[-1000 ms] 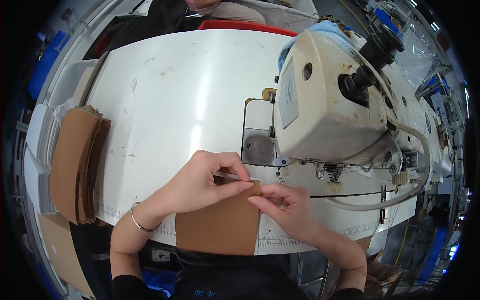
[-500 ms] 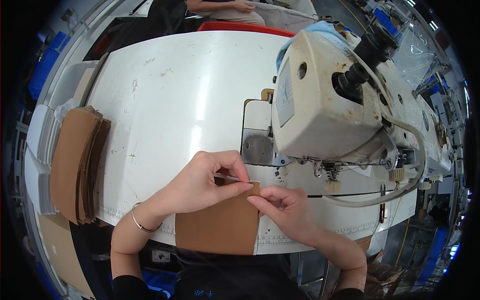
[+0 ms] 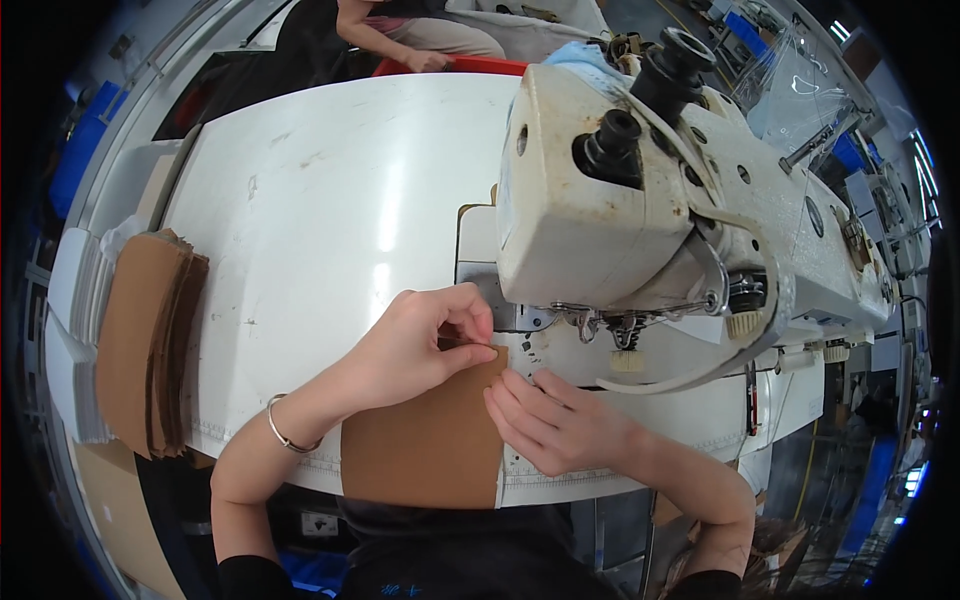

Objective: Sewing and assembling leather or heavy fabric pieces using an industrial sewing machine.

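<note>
A flat brown piece of material point(image 3: 410, 450) lies at the white table's front, with a narrow white strip at its right edge. My left hand point(image 3: 400, 350) pinches its upper-right corner with thumb and index finger, wrist banded by a bracelet. Just below, my right hand point(image 3: 550, 430) is closed at the piece's right edge, fingers bent over it and thumb mostly hidden. The cream sewing machine point(image 3: 590, 200), with black knobs, metal foot parts and a looping pale hose, stands beyond my hands to the right. Its metal plate point(image 3: 515, 318) is just behind my left fingertips.
A stack of brown pieces point(image 3: 145, 340) stands at the left, beside stacked white pieces point(image 3: 80, 340). The white table point(image 3: 300, 180) curves around me. Across it a co-worker's arm point(image 3: 400, 50) reaches to a red tray point(image 3: 490, 66). A blue cloth point(image 3: 590, 55) lies on the machine.
My right hand has turned from a thumb pinch to bent fingers over the edge. My left hand has risen slightly. The co-worker's hand has moved down-left to the red tray. The view has shifted slightly.
</note>
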